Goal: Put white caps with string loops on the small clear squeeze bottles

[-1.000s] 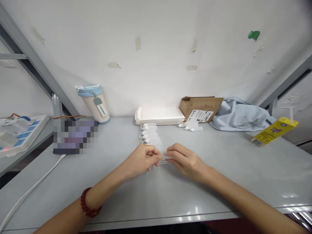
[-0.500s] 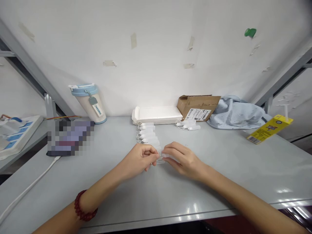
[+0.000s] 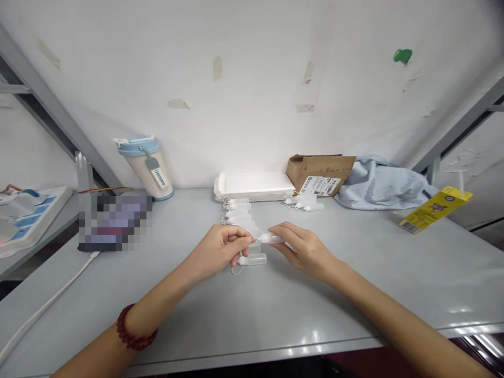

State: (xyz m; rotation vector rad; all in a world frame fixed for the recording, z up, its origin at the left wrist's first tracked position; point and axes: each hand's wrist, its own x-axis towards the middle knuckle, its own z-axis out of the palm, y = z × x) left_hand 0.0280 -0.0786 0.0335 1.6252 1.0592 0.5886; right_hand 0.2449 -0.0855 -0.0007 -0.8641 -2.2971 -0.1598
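My right hand (image 3: pixel 301 247) grips a small translucent plastic bottle (image 3: pixel 271 238), its narrow white tip pointing left. At that tip the fingers of my left hand (image 3: pixel 226 244) are pinched together; whatever lies between them is hidden. Below the hands, another small bottle (image 3: pixel 258 259) with a white loop lies on its side on the grey table. Beyond my fingers, several similar bottles (image 3: pixel 239 216) form a column, partly covered by my left hand.
A stack of white trays (image 3: pixel 255 184) stands against the wall beside a cardboard box (image 3: pixel 321 173). A few more bottles (image 3: pixel 305 202) lie before the box. Left are a tumbler (image 3: pixel 145 170) and a charging phone (image 3: pixel 114 223); right, a blue cloth (image 3: pixel 384 184) and yellow carton (image 3: pixel 433 210).
Both hands have risen slightly with the bottle, which now shows more clearly between them. The lower bottle and its loop have come into fuller view.
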